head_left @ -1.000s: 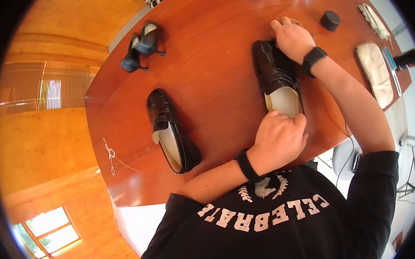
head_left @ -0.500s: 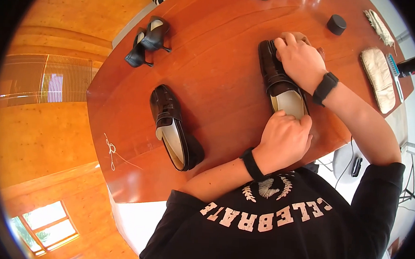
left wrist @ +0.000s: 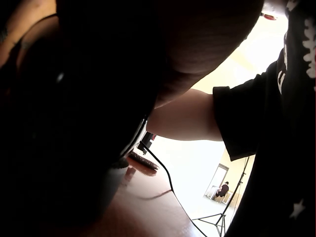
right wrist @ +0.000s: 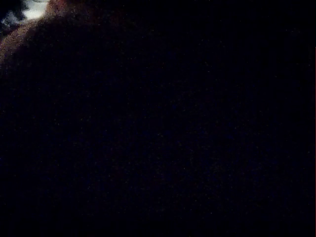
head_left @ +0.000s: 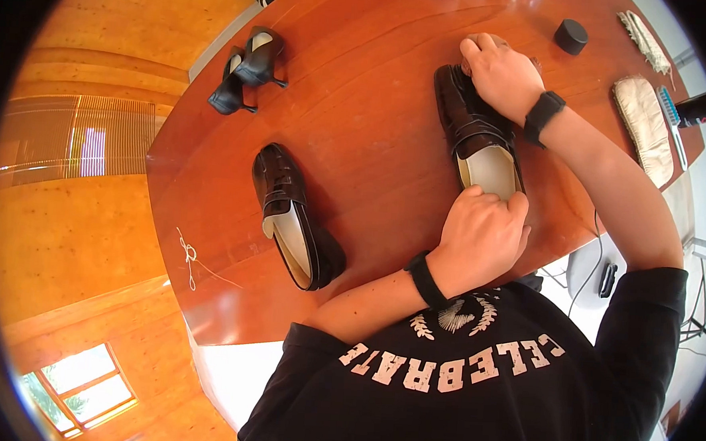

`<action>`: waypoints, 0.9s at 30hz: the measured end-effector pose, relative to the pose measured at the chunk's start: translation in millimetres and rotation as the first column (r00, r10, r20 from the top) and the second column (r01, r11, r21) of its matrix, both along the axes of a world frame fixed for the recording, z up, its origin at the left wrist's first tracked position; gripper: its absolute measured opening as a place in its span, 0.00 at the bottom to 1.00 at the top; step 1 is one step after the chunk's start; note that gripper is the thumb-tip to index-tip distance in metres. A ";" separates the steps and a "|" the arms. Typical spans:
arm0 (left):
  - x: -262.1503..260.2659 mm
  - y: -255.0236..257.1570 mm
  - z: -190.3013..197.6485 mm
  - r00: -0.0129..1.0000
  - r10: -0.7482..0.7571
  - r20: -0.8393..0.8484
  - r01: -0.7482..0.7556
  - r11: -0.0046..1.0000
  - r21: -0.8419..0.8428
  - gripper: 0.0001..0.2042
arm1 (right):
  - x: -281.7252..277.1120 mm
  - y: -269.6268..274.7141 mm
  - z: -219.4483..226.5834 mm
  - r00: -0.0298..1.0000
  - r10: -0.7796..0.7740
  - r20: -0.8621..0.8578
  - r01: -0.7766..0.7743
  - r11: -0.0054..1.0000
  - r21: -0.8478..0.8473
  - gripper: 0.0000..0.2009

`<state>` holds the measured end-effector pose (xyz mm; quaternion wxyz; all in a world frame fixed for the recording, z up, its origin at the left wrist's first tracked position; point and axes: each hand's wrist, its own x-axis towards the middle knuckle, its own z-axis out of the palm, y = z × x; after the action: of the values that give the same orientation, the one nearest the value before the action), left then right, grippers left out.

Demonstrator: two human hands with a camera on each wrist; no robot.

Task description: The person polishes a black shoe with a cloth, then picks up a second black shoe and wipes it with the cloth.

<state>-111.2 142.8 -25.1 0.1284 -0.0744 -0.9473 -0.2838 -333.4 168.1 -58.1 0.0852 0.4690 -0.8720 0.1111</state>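
a brown desk [head_left: 373,142] carries everything under both grips, likely chosen as a firm, flat base. the shoe being worked on [head_left: 471,129] lies between the two grips, toe pointing away from the person and heel toward the body, so one side can be held while the other is reached.

the left grip [head_left: 482,237] is closed over the back edge of that shoe, probably to stop it sliding. the right grip [head_left: 503,75] is curled round a brown piece [head_left: 498,41], perhaps a brush, by the toe; the hand hides most of it, and i cannot tell whether it touches the leather. the right wrist view is almost wholly dark.

the matching shoe [head_left: 293,225] stands well to the left of the left grip, seemingly parked out of the way. black heels [head_left: 253,67] stand ahead of it, far left of the right grip. to the right of the right grip, near the edge, lie a pale pad [head_left: 643,132], a black can [head_left: 696,109], a blue-bristled brush [head_left: 671,117] and a rag [head_left: 643,42], likely grouped for easy reach. a round black tin [head_left: 571,37] sits just beyond the right grip; thin string [head_left: 189,256] lies far left of the left grip.
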 end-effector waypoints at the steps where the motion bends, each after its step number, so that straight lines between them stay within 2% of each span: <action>1: 0.1 -0.2 0.0 1.000 0.000 0.007 0.000 1.000 -0.001 0.14 | -4.8 -3.4 -1.4 1.000 -0.026 0.014 0.026 0.999 0.025 0.09; 6: -0.2 -0.3 -0.5 1.000 0.004 -0.010 -0.004 1.000 0.016 0.14 | -12.1 -7.3 -1.1 0.998 -0.067 0.018 0.064 0.993 0.103 0.11; 21: -0.9 -0.7 -2.5 1.000 -0.008 -0.025 0.009 1.000 0.011 0.14 | -2.2 -5.6 4.3 0.994 -0.110 -0.014 0.111 0.977 0.185 0.10; 27: -0.7 -0.7 -2.0 1.000 -0.014 -0.014 0.014 1.000 0.011 0.14 | -1.6 1.5 1.2 0.996 -0.083 0.037 0.079 0.993 0.088 0.09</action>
<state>-111.8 142.1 -27.1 0.1336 -0.0822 -0.9442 -0.2895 -335.0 169.6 -56.9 0.0515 0.4342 -0.8959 0.0790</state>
